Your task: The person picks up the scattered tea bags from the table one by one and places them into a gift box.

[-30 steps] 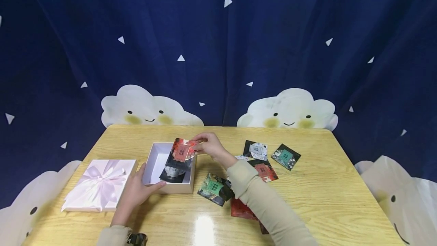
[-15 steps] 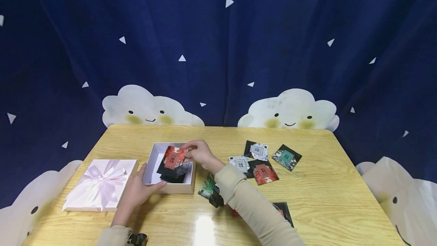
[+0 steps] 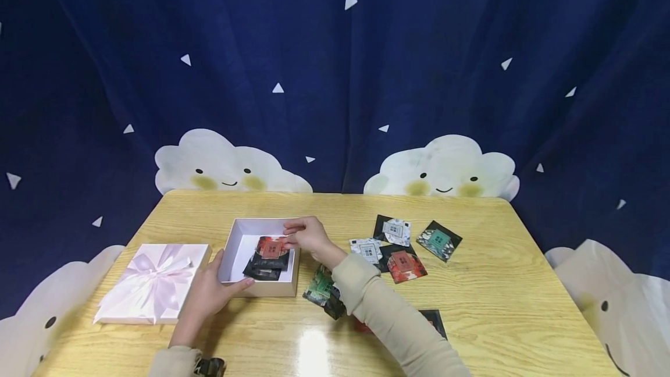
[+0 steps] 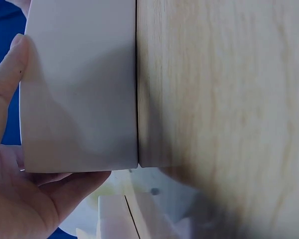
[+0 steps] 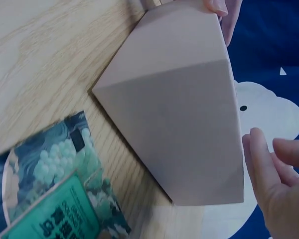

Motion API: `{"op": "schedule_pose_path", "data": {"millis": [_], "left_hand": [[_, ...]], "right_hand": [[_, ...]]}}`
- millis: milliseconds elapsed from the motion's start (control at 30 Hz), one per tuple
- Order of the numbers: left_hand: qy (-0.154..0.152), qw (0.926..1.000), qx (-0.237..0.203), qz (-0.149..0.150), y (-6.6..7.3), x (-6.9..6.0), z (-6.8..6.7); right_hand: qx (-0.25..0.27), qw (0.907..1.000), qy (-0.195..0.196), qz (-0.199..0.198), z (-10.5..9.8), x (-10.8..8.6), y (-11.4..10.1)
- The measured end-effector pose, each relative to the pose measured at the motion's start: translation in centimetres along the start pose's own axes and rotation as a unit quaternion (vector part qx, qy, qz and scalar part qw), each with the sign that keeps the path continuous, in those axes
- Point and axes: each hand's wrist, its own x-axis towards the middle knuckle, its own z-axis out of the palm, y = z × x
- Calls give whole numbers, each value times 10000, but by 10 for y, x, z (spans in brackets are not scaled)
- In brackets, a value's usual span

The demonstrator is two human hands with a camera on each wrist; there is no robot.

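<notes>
An open white box [image 3: 295, 288] stands on the table, and my left hand [image 3: 208, 292] grips its left front corner, thumb along the front rim. In the left wrist view, fingers curl round the box's side wall [image 4: 79, 89]. A red-and-black tea sachet [image 3: 272, 249] lies inside, on top of other dark sachets [image 3: 262, 274]. My right hand [image 3: 312, 239] hovers over the box's right rim beside the red sachet. In the right wrist view its fingers [image 5: 261, 159] are loosely extended by the box wall, with nothing seen between them; the sachet is hidden there.
Left of the box lies a pale pink lid [image 3: 154, 284] with a ribbon bow. Green sachets [image 3: 320, 287] lie close to the box's right front corner. Further right are white [image 3: 367, 251], red [image 3: 404, 263] and green-labelled [image 3: 438, 240] sachets; the right forearm partly covers others.
My right hand lowered the red tea sachet into the box and let it go; it now lies flat on the dark ones. The left hand stayed on the box.
</notes>
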Motion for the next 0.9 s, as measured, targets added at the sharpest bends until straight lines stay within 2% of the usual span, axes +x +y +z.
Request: {"op": "schedule_pose_path", "data": {"millis": [200, 367, 600, 900], "left_hand": [[-59, 10000, -37, -54, 1, -1, -1], [-77, 9999, -35, -105, 2, -1, -1], [-204, 9995, 12, -245, 1, -1, -1], [-214, 9996, -11, -201, 1, 0, -1]], "right_hand": [[66, 9999, -87, -7, -13, -4, -5], [110, 9994, -267, -211, -23, -12, -11], [-293, 9972, -322, -614, -35, -21, -13], [-495, 9947, -374, -819, -58, -33, -18]]}}
